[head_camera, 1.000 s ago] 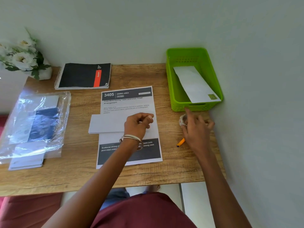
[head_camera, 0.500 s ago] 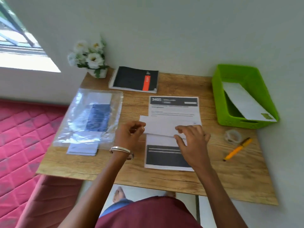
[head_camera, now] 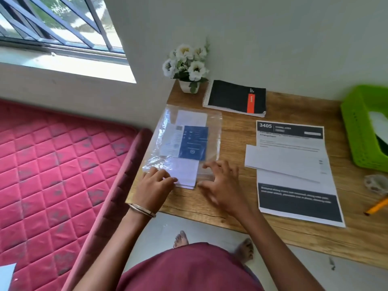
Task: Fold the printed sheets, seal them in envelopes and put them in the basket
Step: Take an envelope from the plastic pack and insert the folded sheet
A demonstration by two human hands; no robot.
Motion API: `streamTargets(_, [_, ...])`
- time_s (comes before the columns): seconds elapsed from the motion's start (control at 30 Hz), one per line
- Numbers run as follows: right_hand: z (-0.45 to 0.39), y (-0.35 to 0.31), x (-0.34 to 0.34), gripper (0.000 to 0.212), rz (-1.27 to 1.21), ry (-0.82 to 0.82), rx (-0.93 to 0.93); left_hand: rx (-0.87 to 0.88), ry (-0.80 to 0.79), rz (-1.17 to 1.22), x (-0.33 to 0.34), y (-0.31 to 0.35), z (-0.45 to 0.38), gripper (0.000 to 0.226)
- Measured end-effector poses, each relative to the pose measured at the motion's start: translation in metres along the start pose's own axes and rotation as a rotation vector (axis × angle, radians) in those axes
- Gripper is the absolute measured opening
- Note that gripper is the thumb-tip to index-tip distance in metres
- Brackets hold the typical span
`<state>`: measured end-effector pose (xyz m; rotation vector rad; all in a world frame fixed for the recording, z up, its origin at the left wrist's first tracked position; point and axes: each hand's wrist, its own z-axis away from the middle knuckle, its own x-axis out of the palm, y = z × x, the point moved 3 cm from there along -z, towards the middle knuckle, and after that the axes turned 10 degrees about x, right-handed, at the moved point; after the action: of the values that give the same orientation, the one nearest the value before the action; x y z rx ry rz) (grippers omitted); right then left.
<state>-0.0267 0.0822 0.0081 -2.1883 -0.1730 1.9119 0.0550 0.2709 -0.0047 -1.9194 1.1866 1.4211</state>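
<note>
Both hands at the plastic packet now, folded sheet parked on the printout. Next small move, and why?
Probably draw one white envelope out of the clear plastic packet. The left hand already touches the envelope stack at the packet's near, open end, and the right hand rests spread on the plastic beside it, placed to hold it down. The folded sheet lies on the printed sheet, unenveloped.

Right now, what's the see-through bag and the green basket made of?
The bag looks like thin clear plastic film: it is glossy and crinkled, and the envelopes inside show through. The green basket looks like hard moulded plastic, matte bright green, with small holes in its wall.
</note>
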Motion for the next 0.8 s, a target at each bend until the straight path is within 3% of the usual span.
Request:
streamTargets(0.2, [0.000,-0.006,0.009,0.020,0.085,0.025,0.073,0.175,0.092,-0.130,0.003,-0.003,-0.003,0.016])
streamTargets(0.4, [-0.001,-0.016,0.013,0.024,0.114,0.084,0.007,0.180,0.120,-0.141,0.006,-0.008,-0.004,0.013])
streamTargets(0.8, [-0.011,-0.017,0.022,0.011,0.132,0.084,-0.059,0.233,0.096,-0.145,0.008,-0.016,-0.009,0.015])
